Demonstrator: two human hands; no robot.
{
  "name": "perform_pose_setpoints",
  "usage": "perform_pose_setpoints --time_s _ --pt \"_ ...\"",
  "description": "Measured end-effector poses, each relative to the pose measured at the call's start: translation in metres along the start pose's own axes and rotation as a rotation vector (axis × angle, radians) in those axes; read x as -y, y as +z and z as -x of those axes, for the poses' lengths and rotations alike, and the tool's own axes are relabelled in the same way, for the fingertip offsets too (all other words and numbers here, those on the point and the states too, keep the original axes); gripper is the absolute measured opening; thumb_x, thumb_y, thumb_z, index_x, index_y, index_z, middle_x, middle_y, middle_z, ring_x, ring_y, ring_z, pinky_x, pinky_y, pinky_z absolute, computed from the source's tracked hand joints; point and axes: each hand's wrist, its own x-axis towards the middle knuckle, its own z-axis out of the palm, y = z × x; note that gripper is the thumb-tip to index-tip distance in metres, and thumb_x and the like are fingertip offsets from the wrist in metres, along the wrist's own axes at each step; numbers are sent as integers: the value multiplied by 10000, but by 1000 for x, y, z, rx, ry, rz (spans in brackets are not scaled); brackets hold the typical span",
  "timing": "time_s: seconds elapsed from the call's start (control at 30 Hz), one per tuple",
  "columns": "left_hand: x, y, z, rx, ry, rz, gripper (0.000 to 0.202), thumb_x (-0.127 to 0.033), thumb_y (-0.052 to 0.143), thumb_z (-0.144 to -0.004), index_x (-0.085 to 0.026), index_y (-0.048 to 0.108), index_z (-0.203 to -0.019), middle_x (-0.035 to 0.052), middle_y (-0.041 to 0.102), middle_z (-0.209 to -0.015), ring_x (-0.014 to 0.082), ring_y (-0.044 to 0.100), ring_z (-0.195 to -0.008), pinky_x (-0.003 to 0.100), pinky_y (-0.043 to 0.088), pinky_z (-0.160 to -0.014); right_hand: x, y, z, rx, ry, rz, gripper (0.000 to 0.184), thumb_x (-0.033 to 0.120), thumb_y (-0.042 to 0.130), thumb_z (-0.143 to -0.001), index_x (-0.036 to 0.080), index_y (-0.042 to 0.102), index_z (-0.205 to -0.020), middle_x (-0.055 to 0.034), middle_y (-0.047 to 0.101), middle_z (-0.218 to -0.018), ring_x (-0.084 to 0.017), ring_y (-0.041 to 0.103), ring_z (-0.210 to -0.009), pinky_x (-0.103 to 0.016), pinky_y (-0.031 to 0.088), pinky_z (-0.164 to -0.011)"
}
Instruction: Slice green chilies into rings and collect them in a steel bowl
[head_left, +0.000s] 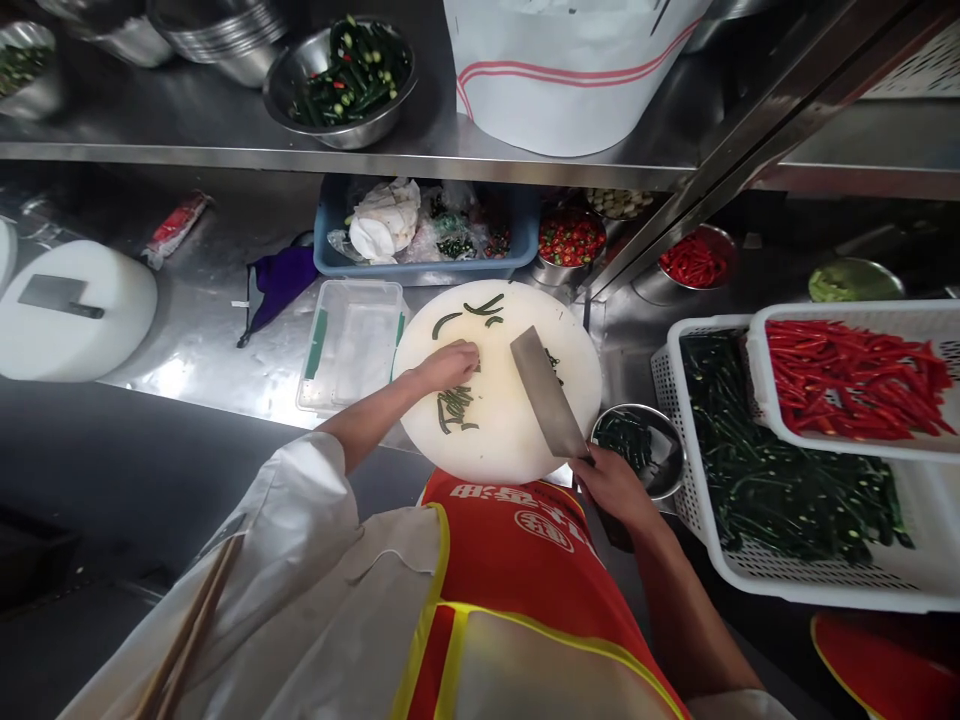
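Left hand: the left hand [454, 366] is over the left half of the board, fingers curled together beside the green chilli pieces; whether they pinch a piece cannot be told.
Right hand: the right hand [611, 482] has its fingers wrapped around the handle of the cleaver [550, 398], at the board's near right edge.
Cleaver: its broad blade slants away from the person across the board's right part; whether it rests or hovers is unclear.
Green chilli pieces: a loose pile of green chilli pieces [454, 408] lies just on the near side of the left hand, a few more strips lie towards the far edge, and small bits lie right of the blade.
Board: the round white cutting board [510, 452] stands on the steel counter [225, 335].
Right of board: a metal bowl [670, 460] holds dark green pieces; beyond it, a white basket [934, 595] of long green chillies [795, 480] sits partly under a smaller basket [862, 447] of red chillies [855, 380].
Left of board: a clear plastic box [352, 340].
Behind board: a blue tub [427, 270] with bagged goods.
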Motion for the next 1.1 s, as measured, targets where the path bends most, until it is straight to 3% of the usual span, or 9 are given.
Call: perform_pose_setpoints --time_s 0.17,0.23,0.33,0.4,0.57,0.67,0.8,0.93,1.1 --pt "9 -30 22 224 24 144 134 -130 548 -786 -195 638 -710 21 640 -827 161 588 -809 277 469 -777 -4 10 12 -87 9 2 244 377 437 -849 210 606 -795 -57 685 -707 -243 649 -723 -314 418 -668" --pt "13 -36 15 159 -43 125 130 -151 541 -808 -191 656 -762 29 657 -853 172 598 -839 284 470 -795 1 16 15 -87 -20 -23 284 393 438 -856 196 642 -868 -77 715 -808 -256 661 -801 -317 429 -698" --pt "21 -36 -15 -111 -201 23 168 -184 511 -860 -171 676 -886 66 669 -973 209 600 -957 342 459 -921 11 23 15 -31 -79 -74 328 394 430 -871 186 667 -961 -76 732 -901 -255 666 -862 -315 440 -737" --pt "25 -32 -40 -227 -286 -47 193 -238 543 -873 -164 676 -992 88 655 -1082 244 585 -1039 390 440 -978 14 26 14 -11 -94 -81 335 385 421 -877 181 665 -983 -74 734 -916 -251 666 -866 -313 441 -739" --pt "22 -18 -81 -137 -336 -142 184 -223 603 -841 -163 677 -998 106 617 -1118 272 596 -1030 416 453 -943 8 29 14 -51 -1 -99 296 395 428 -879 184 631 -927 -66 718 -767 -242 669 -754 -302 436 -649" --pt "13 -8 -76 -58 -237 -79 150 -179 592 -831 -162 674 -955 88 609 -1059 234 613 -965 357 475 -886 2 29 16 -62 45 -118 289 406 426 -883 194 622 -896 -34 669 -626 -235 652 -644 -300 425 -602" --pt "3 5 -53 26 -96 78 127 -268 612 -854 -179 671 -922 55 596 -985 198 610 -892 311 489 -818 1 31 16 -88 42 -129 274 404 434 -877 203 621 -882 -15 645 -583 -223 641 -605 -298 419 -597" --pt "2 10 -44 -13 -109 165 156 -245 532 -903 -183 675 -893 44 600 -959 176 611 -868 300 485 -825 3 32 13 -100 49 -107 252 400 438 -869 210 602 -846 -18 650 -603 -218 637 -606 -299 416 -599" --pt "12 -4 -50 -51 -115 104 246 -71 481 -817 -177 673 -930 47 636 -984 179 614 -911 290 475 -839 6 34 14 -106 37 -77 256 388 428 -863 200 602 -870 -25 658 -620 -215 623 -609 -298 410 -605"
